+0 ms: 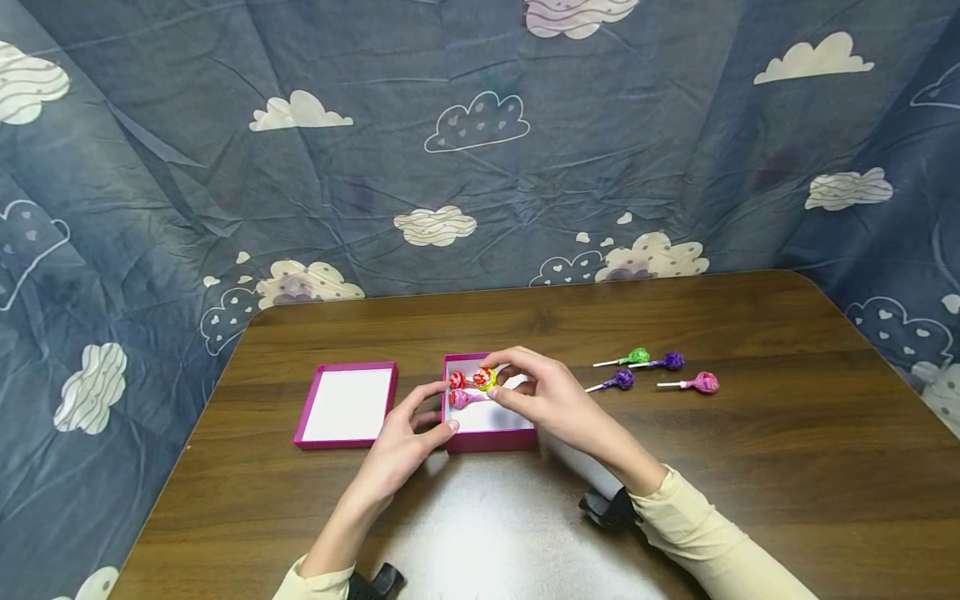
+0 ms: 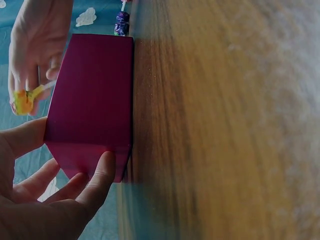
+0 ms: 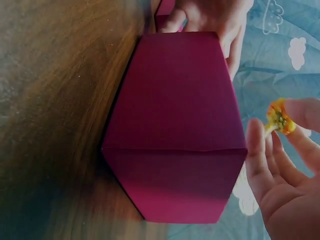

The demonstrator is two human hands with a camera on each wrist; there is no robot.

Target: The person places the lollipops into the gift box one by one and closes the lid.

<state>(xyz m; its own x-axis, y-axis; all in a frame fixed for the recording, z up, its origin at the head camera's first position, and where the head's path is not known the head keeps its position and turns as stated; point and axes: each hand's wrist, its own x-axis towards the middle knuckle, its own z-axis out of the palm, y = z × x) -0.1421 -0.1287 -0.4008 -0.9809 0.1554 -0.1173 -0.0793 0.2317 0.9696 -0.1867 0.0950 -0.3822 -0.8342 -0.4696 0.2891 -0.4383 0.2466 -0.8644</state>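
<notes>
A magenta box with a white inside stands uncovered on the table. My left hand holds its left end, the thumb near the front corner and the other fingers along the left side. Over the box, my right hand pinches a lollipop in a yellow and red wrapper between thumb and fingers. In the right wrist view this yellow lollipop shows above the rim. Inside, at the left, lie a red lollipop and a pink lollipop. The right hand hides part of the box's interior.
Left of the box lies its magenta-edged lid, white side up. To the right on the wooden table are a green lollipop, two purple lollipops and a pink lollipop. A cloud-patterned cloth hangs behind.
</notes>
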